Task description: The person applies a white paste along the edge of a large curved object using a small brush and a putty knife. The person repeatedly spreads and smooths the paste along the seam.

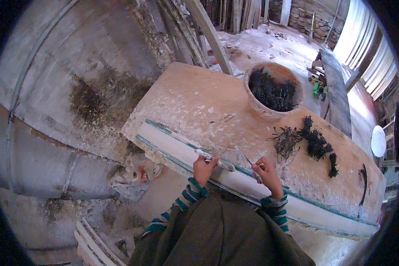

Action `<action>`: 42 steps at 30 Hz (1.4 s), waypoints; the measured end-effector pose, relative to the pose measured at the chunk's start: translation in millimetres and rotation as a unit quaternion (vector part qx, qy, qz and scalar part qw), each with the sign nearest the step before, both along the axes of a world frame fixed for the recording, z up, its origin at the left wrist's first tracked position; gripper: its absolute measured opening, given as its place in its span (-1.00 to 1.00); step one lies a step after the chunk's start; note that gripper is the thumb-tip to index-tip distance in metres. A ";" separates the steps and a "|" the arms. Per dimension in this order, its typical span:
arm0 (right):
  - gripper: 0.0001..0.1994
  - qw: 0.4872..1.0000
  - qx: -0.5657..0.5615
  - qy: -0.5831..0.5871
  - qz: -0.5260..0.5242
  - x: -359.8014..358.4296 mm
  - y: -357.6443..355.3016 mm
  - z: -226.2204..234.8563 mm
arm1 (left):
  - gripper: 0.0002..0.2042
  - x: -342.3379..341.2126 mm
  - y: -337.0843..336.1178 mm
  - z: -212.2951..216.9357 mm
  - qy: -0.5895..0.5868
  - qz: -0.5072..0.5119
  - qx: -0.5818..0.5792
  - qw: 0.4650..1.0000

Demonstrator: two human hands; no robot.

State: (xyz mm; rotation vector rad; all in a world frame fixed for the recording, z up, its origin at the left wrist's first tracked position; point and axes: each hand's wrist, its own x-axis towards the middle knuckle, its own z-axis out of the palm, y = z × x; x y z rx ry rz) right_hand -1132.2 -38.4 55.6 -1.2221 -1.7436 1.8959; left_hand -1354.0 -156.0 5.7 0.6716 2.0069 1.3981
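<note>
My left hand (202,171) pinches a small white-stained piece (204,155) whose kind I cannot make out. It is just over a long white strip with green edges (173,144), which runs along the near side of the table. A pale lump (227,166) sits beside my left fingers, on or just above the strip. Further right, my right hand (268,175) is closed on a thin pointed tool (247,159), its tip aimed up and left. Whether the tool is a knife or a plain rod is too small to tell.
On the white-spattered wooden table (186,93) lie dark tangled strand bundles (315,142), a small bundle (333,165) and a dark curved strip (363,184). A bucket (264,111) of dark strands stands at the far edge. Planks (210,35) lean behind; a bench (337,88) is at right.
</note>
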 end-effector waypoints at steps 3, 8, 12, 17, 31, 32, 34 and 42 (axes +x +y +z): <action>-0.79 0.999 0.033 -0.021 -0.012 6.5 2.0 -1.6 | -0.66 -30.9 10.9 2.9 0.079 0.062 0.011 0.995; -0.79 0.999 0.037 -0.027 -0.017 14.6 -3.1 3.7 | -0.56 -197.7 -35.6 -24.6 0.336 0.195 -0.024 0.921; -0.80 1.000 -0.008 -0.017 -0.007 15.8 -14.0 -3.4 | -0.57 -270.0 -55.7 -16.0 0.378 0.269 0.001 0.886; -0.80 0.999 0.005 -0.045 0.001 -20.9 -21.7 -15.8 | -0.62 -185.3 -40.4 17.8 0.299 0.160 -0.005 0.941; -0.76 0.994 0.076 -0.072 -0.035 -181.6 -45.8 -8.0 | -0.68 -364.4 -43.9 29.1 0.203 0.226 0.013 0.953; -0.76 0.993 0.081 -0.083 -0.038 -186.9 -48.8 -6.6 | -0.67 -367.3 -45.8 22.4 0.226 0.188 0.006 0.956; -0.75 0.989 0.089 -0.110 -0.035 -193.8 -54.1 -4.7 | -0.66 -349.1 -47.0 -4.0 0.173 0.123 0.063 0.975; -0.70 0.935 0.198 -0.283 0.084 -174.9 -28.8 4.7 | -0.73 -365.1 -34.5 -12.8 0.212 0.135 0.040 0.967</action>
